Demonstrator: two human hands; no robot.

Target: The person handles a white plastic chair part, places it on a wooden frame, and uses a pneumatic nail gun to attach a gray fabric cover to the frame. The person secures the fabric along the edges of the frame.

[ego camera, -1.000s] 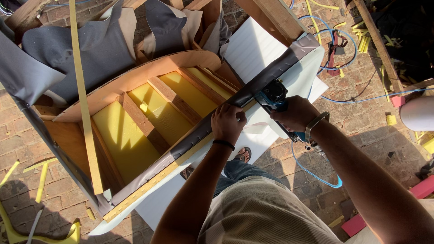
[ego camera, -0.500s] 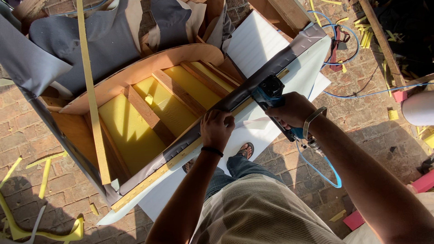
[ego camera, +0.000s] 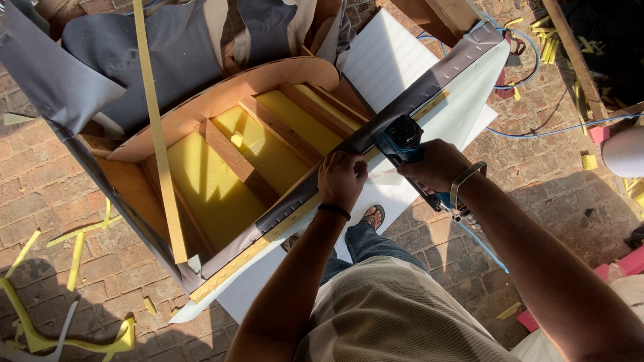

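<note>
The fingers of the left hand (ego camera: pixel 342 179) are curled and pressed down on the grey upholstery fabric strip (ego camera: pixel 376 131), pinning it against the top rail of the wooden frame just right of frame centre. The fingers of the right hand (ego camera: pixel 436 164) are clenched around the grip of a blue pneumatic staple gun (ego camera: pixel 402 139), whose nose is set against the same strip just beside the left fingertips. A bracelet is seen on the right wrist, a dark band on the left.

The strip runs diagonally from lower left to upper right along the rail. It is judged thin, limp and somewhat slick, likely a vinyl or leatherette; it is best held flat under the fingertips close to the tool nose, since slack would wrinkle. The gun is judged compact, rigid and moderately heavy, to be taken by its handle only; a blue air hose (ego camera: pixel 483 245) trails from it toward the lower right.

Outward, the plywood furniture frame (ego camera: pixel 221 100) is tilted open, with yellow foam panels (ego camera: pixel 208 188) between its slats. A white sheet (ego camera: pixel 396 67) lies under the rail. Loose grey fabric (ego camera: pixel 168 53) is draped at upper left. Yellow foam offcuts (ego camera: pixel 74 258) are scattered on the brick paving (ego camera: pixel 550 154).
</note>
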